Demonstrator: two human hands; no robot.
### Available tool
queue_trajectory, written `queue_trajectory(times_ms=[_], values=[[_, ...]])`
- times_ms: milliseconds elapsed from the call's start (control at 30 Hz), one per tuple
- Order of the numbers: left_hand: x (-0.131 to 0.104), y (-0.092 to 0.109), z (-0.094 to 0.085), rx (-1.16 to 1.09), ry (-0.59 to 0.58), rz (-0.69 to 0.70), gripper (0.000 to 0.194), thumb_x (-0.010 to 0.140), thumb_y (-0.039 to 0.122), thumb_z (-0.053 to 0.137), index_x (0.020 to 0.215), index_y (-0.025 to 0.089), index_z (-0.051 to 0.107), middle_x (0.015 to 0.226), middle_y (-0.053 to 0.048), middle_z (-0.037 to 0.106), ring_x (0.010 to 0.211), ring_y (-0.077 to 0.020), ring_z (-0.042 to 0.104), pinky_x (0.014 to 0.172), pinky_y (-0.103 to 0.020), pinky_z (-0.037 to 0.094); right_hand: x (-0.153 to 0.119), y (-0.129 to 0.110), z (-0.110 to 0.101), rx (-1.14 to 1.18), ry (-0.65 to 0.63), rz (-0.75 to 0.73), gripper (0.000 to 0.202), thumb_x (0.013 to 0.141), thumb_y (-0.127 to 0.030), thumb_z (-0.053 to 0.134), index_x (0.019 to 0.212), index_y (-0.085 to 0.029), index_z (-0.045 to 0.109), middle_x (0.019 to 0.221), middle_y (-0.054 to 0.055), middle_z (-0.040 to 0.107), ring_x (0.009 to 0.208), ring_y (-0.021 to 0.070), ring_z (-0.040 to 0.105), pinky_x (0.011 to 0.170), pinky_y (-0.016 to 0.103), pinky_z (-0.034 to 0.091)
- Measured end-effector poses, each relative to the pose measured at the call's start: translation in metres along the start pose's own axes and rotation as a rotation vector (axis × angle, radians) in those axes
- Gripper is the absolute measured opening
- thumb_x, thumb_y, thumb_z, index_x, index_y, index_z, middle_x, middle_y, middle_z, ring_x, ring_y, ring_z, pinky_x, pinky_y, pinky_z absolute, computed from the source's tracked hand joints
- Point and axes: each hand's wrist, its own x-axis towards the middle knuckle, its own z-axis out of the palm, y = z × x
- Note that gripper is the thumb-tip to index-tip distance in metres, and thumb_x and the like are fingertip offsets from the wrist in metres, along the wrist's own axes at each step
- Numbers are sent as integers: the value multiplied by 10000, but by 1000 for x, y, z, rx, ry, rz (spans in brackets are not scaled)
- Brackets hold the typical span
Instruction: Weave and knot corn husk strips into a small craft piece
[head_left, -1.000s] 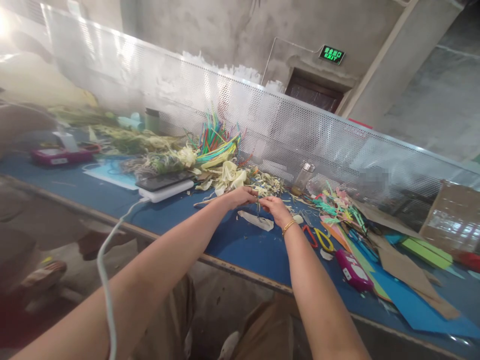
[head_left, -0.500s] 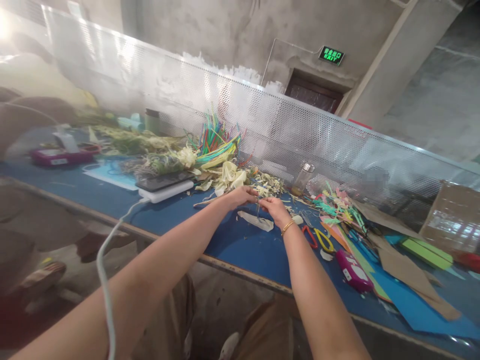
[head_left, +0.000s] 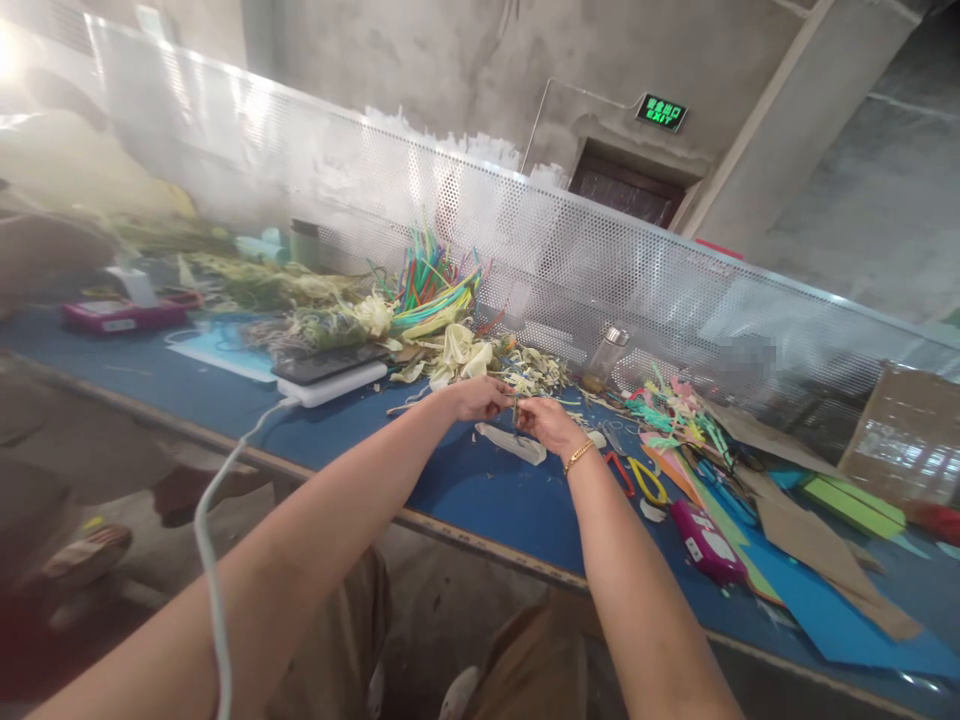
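Over the blue table (head_left: 480,500), my left hand (head_left: 484,398) and my right hand (head_left: 550,424) meet fingertip to fingertip. Both are closed in a pinch on a thin, dark, stem-like piece (head_left: 515,410), too small to make out fully. Just below my fingers a pale, translucent strip (head_left: 511,443) lies on the table. Beyond my hands is a heap of cream petal-like pieces (head_left: 461,350) and pale scraps. Red-handled and yellow-handled scissors (head_left: 647,482) rest to the right of my right wrist.
A glass bottle (head_left: 606,358) stands by the perforated metal screen (head_left: 660,270). Rightward are a magenta box (head_left: 706,542), coloured sheets and cardboard (head_left: 832,550). A white device (head_left: 334,383) trails its cable (head_left: 206,540) across my left forearm. Another person's blurred arm (head_left: 52,255) is at far left.
My fingers have shifted slightly around the thin piece, with the right fingers curling lower. At far left, the other person's arm has moved. The table items look unchanged.
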Motion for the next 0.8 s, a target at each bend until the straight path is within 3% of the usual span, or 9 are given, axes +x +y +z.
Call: queue_trajectory(times_ms=[100, 333, 567, 800], values=[[-2, 3, 1, -35, -41, -26, 265, 528, 70, 766, 734, 130, 610, 620, 7, 591, 530, -74, 516, 493, -191, 357, 0, -1, -1, 19, -20, 11, 256, 574, -354, 762, 633, -180, 585, 581, -23, 563, 581, 112, 498, 646, 296, 435], [-3, 7, 5, -29, -16, -34, 214, 592, 127, 759, 734, 139, 601, 599, 17, 565, 561, -86, 542, 502, -195, 357, 1, 0, -2, -11, 31, -3, 300, 556, -380, 783, 633, -181, 572, 571, -31, 549, 570, 104, 489, 614, 272, 406], [4, 1, 0, -19, 114, 52, 280, 521, 104, 808, 682, 139, 582, 593, 20, 561, 563, -80, 536, 513, -194, 364, -4, -4, 0, -41, 0, -11, 311, 532, -336, 803, 727, -169, 626, 604, -36, 576, 561, 86, 493, 587, 251, 378], [4, 1, -1, -20, 69, 55, 215, 600, 168, 783, 696, 137, 592, 596, 19, 555, 533, -61, 511, 504, -181, 369, -2, -4, -2, -17, 18, -19, 349, 499, -270, 832, 780, -181, 645, 657, -19, 618, 575, 95, 522, 606, 258, 417]])
